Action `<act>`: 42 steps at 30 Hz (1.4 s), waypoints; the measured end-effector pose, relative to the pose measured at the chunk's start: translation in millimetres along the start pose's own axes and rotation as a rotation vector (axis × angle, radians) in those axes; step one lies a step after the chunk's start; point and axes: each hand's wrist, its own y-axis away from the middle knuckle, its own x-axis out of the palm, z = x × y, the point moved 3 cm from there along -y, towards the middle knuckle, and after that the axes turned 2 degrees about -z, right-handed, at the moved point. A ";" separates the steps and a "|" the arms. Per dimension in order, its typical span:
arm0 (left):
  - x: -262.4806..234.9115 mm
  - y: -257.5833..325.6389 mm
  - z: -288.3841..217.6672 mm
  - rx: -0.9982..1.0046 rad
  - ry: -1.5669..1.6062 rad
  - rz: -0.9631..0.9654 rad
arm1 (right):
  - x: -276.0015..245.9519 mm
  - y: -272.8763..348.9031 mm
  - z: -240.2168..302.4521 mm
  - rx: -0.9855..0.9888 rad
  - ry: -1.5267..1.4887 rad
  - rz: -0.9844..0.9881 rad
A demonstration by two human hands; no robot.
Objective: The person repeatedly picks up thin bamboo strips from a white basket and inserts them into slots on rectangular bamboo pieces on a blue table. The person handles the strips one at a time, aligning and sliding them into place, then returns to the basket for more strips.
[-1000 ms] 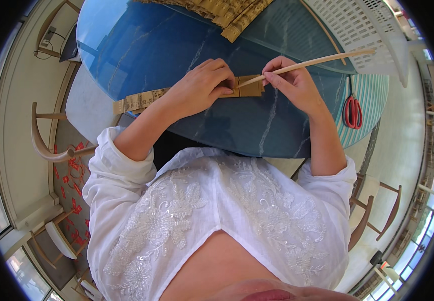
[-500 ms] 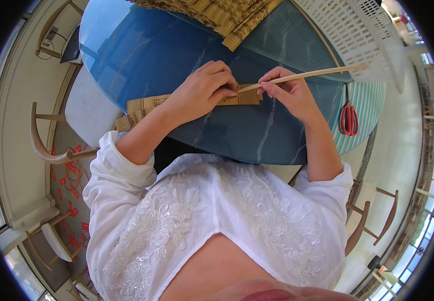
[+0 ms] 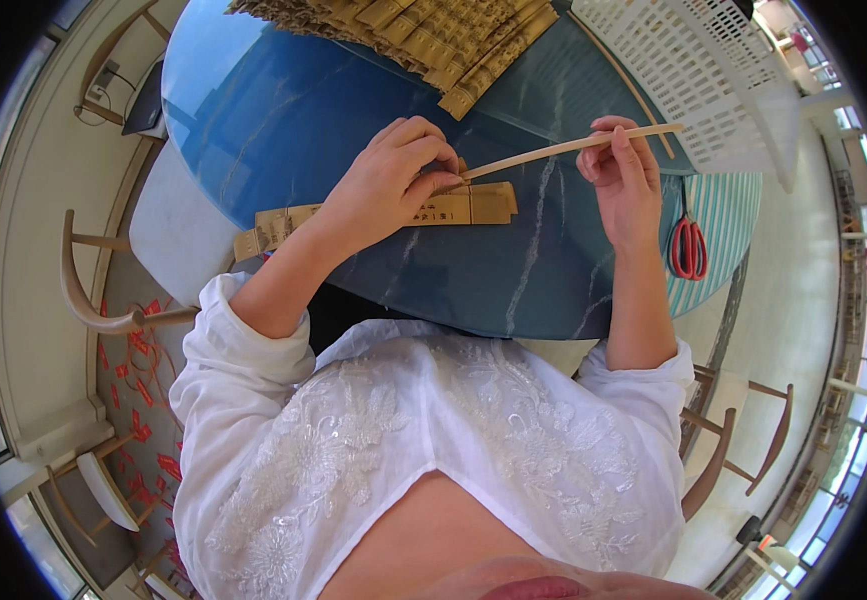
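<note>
On the blue desk (image 3: 283,120), the left hand (image 3: 388,185) presses closed on the flat cardboard strip (image 3: 383,215) while the right hand (image 3: 625,175) pinches the thin stick (image 3: 563,150) poking into it, so holding the strip flat should help.

1. A round dark blue table (image 3: 283,120) with pale veins is seen, filling the upper middle of the view.
2. A fanned pile of tan cardboard strips (image 3: 433,30) is laid at the far edge of the table.
3. A white plastic basket (image 3: 693,70) with a lattice wall is set at the upper right.
4. Red-handled scissors (image 3: 688,245) are laid on a striped teal mat (image 3: 728,215) at the right edge of the table.
5. Wooden chairs (image 3: 93,300) are placed around the table, on the left and lower right.
6. Red scraps (image 3: 143,400) are scattered on the floor at the lower left.
</note>
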 end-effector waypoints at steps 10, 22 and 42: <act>-2.4 -5.9 -10.7 0.002 -0.033 0.016 | 18.8 7.6 -23.5 0.119 0.247 0.151; -9.1 -12.6 -15.7 0.033 -0.059 -0.024 | 13.7 5.6 -17.0 0.151 0.085 0.094; -19.3 5.0 -20.3 -0.023 -0.333 -0.207 | 11.4 5.1 -15.9 0.109 0.082 0.086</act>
